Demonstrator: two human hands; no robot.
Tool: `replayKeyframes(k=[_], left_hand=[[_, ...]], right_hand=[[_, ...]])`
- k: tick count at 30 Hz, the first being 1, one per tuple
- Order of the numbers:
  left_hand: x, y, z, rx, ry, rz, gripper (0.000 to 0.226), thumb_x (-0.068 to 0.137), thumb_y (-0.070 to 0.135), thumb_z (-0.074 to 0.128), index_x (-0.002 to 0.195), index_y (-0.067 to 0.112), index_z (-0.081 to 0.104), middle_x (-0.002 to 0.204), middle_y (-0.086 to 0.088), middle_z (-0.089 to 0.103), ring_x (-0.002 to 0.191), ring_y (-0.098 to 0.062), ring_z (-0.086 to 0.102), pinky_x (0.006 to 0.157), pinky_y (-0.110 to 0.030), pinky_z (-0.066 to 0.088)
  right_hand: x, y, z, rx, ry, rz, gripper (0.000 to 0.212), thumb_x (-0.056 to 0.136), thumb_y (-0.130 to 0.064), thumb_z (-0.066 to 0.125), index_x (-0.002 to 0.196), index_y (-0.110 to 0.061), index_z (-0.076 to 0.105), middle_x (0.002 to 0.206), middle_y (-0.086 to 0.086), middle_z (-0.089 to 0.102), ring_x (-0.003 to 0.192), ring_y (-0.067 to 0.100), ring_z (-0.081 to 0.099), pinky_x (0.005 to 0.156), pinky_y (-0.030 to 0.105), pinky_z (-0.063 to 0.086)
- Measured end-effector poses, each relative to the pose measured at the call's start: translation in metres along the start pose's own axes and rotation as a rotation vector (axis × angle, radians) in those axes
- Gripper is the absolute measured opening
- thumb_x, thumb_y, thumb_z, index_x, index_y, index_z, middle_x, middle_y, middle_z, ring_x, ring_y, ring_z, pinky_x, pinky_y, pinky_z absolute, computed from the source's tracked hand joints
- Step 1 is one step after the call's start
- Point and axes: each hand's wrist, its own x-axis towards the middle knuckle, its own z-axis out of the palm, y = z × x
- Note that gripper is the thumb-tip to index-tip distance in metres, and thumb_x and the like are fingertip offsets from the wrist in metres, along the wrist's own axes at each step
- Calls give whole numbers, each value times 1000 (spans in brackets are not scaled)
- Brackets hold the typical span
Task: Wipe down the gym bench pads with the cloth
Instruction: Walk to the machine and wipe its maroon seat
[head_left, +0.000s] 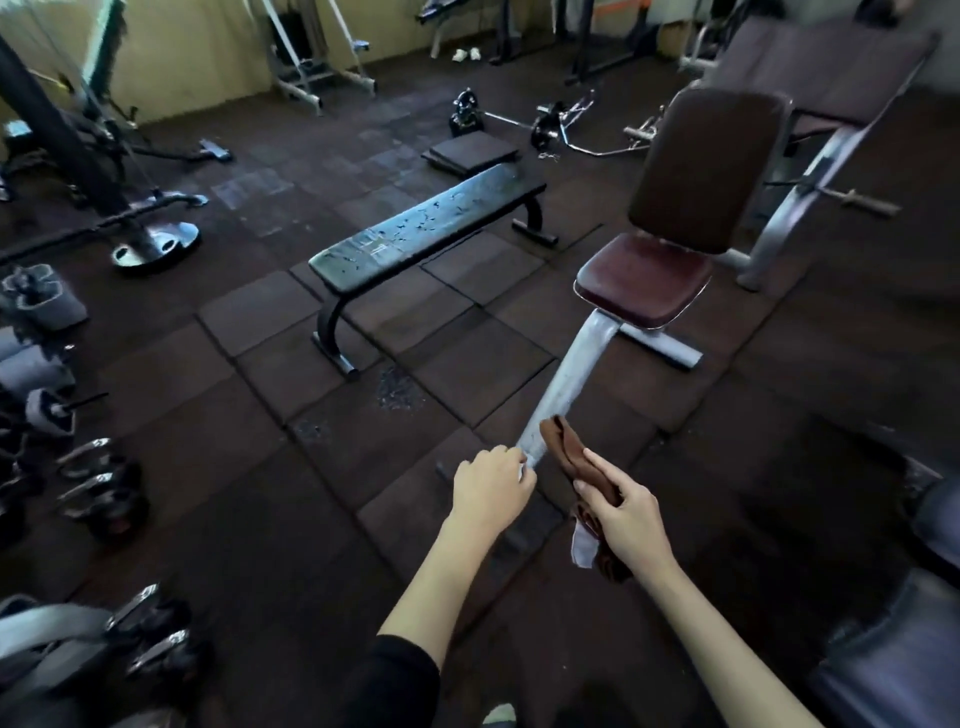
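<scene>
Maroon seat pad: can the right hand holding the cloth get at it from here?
Probably yes: the right hand grips the brown cloth, and only the grey frame bar runs between it and the maroon seat pad; a step forward looks necessary.

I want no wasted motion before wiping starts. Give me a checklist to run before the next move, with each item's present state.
1. Brown cloth held in right hand: ok.
2. Left hand free of objects: cannot tell; it is closed, something white at its fingers.
3. Cloth touching a pad: not ok.
4. Maroon padded seat bare of objects: ok.
5. Maroon backrest pad bare of objects: ok.
6. Black flat bench top bare of objects: ok; surface looks cracked.
</scene>
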Motion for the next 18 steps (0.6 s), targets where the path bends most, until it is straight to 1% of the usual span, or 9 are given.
replayKeyframes(k=[1,2,3,6,8,10,13,15,18], left_hand=[[17,2,2,8,-4,12,30,70,36,37,59,23,63,57,4,58,51,-19,60,43,-25,40],[32,6,3,31,-5,52,31,71,36,38,61,23,63,58,4,59,52,-19,61,44,-25,39],[47,11,3,25,-11,98,30,75,34,39,66,21,65,65,2,62,60,-22,63,48,-28,41],[91,28,7,-22,-64,149,28,91,30,42,98,16,65,99,-2,65,92,-28,61,72,-35,43],[119,42,13,-29,-97,141,30,93,31,40,108,18,63,107,-1,63,99,-26,59,79,-35,42],[147,59,19,-49,-109,147,31,93,31,38,110,20,62,108,-1,63,100,-25,58,81,-36,43],[189,90,33,-56,-125,143,31,95,31,37,108,19,61,107,-1,63,97,-25,59,78,-36,42],[214,111,38,-74,-125,146,31,95,31,37,111,21,61,109,1,63,99,-23,59,77,-35,42],[248,135,44,-89,-137,129,32,95,31,38,115,22,61,113,3,62,103,-22,58,78,-34,41]], right_hand=[[13,-1,-2,-3,17,9,42,85,-10,67,121,-31,63,105,-27,65,102,-13,57,82,2,40],[26,-1,-5,-12,35,15,41,85,-12,67,121,-31,63,106,-25,66,102,-12,58,83,2,40],[39,0,-9,-25,51,20,42,85,-13,68,122,-30,63,107,-23,66,102,-13,57,83,3,40],[77,2,-23,-44,96,24,42,85,-11,68,124,-27,62,104,-25,64,96,-20,55,79,-1,38],[103,4,-37,-55,117,20,43,85,-9,68,124,-26,62,101,-27,63,92,-22,55,76,-2,38],[129,7,-53,-55,128,18,44,85,-8,67,124,-26,62,101,-25,64,91,-21,56,75,-2,38],[171,17,-83,-75,125,25,44,85,-11,68,125,-26,61,106,-21,65,95,-19,56,78,-1,38],[199,18,-103,-92,117,22,44,85,-12,67,126,-26,60,105,-22,64,97,-19,55,80,0,39],[237,20,-129,-108,119,24,44,86,-15,67,127,-26,60,111,-17,65,103,-12,57,83,1,39]])
